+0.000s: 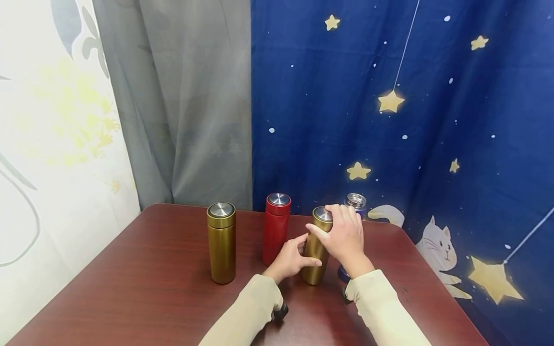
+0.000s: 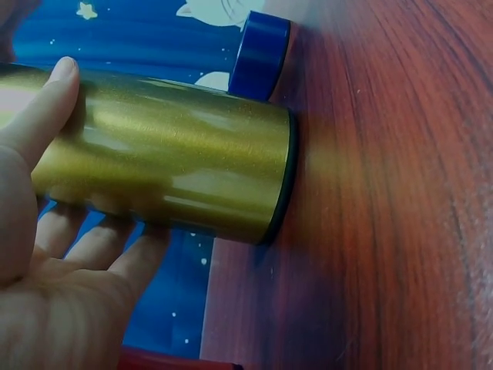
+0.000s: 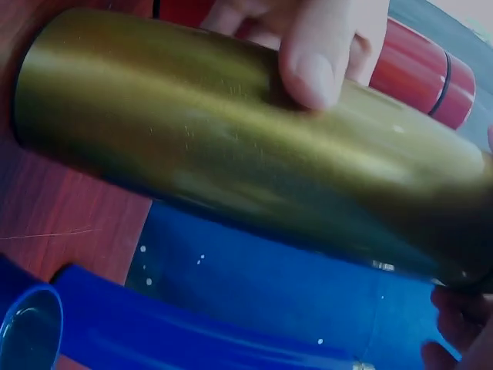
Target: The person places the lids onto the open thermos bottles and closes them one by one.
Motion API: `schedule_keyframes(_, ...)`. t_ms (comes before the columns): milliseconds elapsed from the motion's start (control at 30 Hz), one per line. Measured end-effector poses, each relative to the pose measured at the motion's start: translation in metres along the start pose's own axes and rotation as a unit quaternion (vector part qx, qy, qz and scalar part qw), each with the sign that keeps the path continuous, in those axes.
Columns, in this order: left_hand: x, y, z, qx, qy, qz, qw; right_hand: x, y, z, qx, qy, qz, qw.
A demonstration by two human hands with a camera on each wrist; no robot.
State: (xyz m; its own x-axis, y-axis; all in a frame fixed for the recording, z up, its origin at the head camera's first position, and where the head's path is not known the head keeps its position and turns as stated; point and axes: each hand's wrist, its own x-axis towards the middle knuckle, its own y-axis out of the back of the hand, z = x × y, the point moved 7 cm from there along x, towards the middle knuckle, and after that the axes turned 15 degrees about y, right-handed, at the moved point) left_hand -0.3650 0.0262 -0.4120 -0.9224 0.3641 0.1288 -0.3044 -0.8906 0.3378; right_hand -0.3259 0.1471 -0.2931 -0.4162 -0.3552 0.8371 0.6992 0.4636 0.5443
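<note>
A gold thermos flask (image 1: pixel 315 250) with a silver-topped lid (image 1: pixel 322 214) stands upright near the right of the table. Low on its body, my left hand (image 1: pixel 291 259) grips it, thumb on the near side and fingers behind, as the left wrist view also shows. My right hand (image 1: pixel 344 233) holds the flask's top, fingers over the lid and thumb along the near side. Behind the right hand stands a blue flask (image 3: pixel 177 324), its metal mouth (image 1: pixel 356 200) uncovered. Its loose blue lid (image 2: pixel 262 54) sits on the table beside the gold flask.
A red flask (image 1: pixel 277 230) with its lid on stands just left of the gold one. Farther left is a second gold flask (image 1: pixel 222 250), also lidded. Curtains (image 1: pixel 303 120) hang close behind the dark red wooden table (image 1: pixel 164 288).
</note>
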Motion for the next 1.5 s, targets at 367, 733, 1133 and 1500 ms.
schedule_keyframes(367,-0.007,0.002,0.010,-0.017,-0.003,-0.021,0.9996,-0.003,-0.003,0.009,0.436,-0.056,-0.081,0.894)
schedule_keyframes(733,0.000,0.004,0.002,-0.009,-0.004,-0.006,0.9999,-0.006,-0.009,0.018,0.315,-0.053,-0.024,0.947)
schedule_keyframes(1133,-0.004,-0.001,0.003,-0.012,-0.018,0.013,0.9997,-0.008,-0.005,0.008,0.192,-0.058,0.048,0.979)
schedule_keyframes(1500,-0.004,-0.001,0.002,-0.008,-0.014,0.011,0.9998,-0.003,-0.001,-0.005,0.025,-0.050,0.073,0.996)
